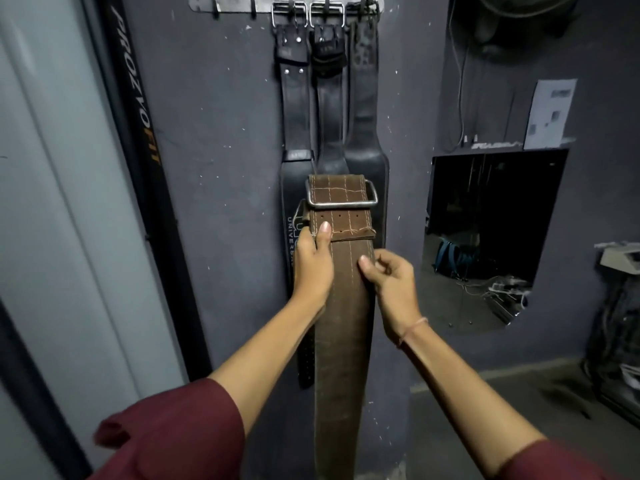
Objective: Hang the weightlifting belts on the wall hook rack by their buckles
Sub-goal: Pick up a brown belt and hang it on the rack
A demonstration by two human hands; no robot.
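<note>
A brown leather belt (346,323) with white stitching hangs down in front of me, its metal buckle (341,202) at the top end, well below the rack. My left hand (313,261) grips the belt's left edge just under the buckle. My right hand (389,275) pinches its right edge a little lower. High on the grey wall is the metal hook rack (235,3). Three black belts (330,109) hang from its right-hand hooks by their buckles, behind the brown belt.
The rack's left hooks (216,10) are bare. A black frame lettered PROZYOFIT (138,98) leans at the left. A mirror (485,237) and a paper sheet (549,114) are on the wall at right, with cluttered shelving (620,323) at far right.
</note>
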